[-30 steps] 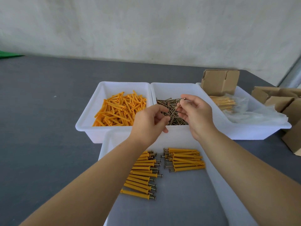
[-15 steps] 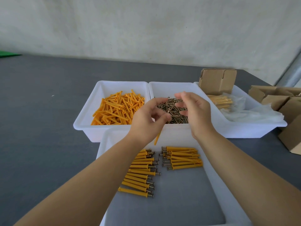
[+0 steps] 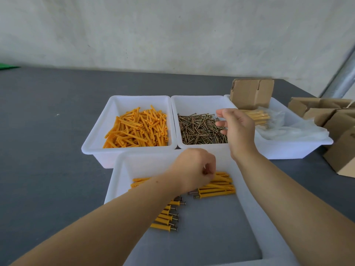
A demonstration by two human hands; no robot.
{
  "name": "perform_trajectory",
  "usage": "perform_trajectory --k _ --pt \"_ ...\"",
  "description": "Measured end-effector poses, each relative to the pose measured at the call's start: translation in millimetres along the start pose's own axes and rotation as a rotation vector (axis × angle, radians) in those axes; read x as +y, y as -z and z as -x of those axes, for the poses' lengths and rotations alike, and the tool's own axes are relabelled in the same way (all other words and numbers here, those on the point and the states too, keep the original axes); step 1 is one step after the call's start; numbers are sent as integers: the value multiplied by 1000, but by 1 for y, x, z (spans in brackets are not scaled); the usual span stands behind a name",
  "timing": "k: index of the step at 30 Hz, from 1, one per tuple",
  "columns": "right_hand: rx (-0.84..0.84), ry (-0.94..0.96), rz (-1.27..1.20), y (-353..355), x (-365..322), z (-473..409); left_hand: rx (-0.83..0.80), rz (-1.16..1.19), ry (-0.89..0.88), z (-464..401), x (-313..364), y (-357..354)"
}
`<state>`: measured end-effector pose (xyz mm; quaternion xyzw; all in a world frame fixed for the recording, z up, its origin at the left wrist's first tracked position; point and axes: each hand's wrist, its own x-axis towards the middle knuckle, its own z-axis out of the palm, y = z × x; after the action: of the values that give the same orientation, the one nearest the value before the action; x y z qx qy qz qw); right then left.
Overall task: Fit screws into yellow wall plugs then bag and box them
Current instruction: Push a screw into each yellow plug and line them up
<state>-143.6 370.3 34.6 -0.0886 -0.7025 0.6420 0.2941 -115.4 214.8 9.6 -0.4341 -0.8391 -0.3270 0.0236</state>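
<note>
From the head camera, a grey tabletop carries four white bins. The far-left bin holds loose yellow wall plugs; the bin just beside it holds a heap of dark screws. A third bin to the right contains an upright cardboard box, a bundle of fitted plugs in clear plastic bags, and more plastic spread loose. Further cardboard boxes stand at the tabletop's right edge.

The nearest bin holds two rows of plugs with screws already seated, their heads pointing toward the gap between the rows.

The left hand is low over this near bin, fingers curled tight above the assembled rows; it may be pinching a plug, but the fingertips are hidden and I cannot tell what, if anything, it grips. The right hand hovers over the right side of the screw bin, fingers loosely spread and relaxed, holding nothing visible.
</note>
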Motion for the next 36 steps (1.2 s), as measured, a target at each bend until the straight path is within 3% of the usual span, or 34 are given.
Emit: perform_trajectory --k 8,13,16,20,24,29,33,36 --pt "-58 22 94 0 9 -2 -272 -657 -100 -2 -1 -10" --pt "-55 102 216 0 12 -4 -319 -702 -96 -6 3 -12" --pt "-78 170 353 1 14 -5 -180 -560 -83 -6 1 1" --pt "-145 218 593 3 19 -10 182 -488 -86 -7 -10 21" --pt "-331 129 838 3 27 -10 311 -507 224 -4 -42 41" --pt "-546 -10 1132 -3 22 -13 153 -487 750 2 -76 54" --pt "-762 -147 1292 -15 15 -23 -92 -582 894 -3 -82 57" --pt "-980 -223 1377 -25 4 -30 -193 -563 893 -5 -85 56"
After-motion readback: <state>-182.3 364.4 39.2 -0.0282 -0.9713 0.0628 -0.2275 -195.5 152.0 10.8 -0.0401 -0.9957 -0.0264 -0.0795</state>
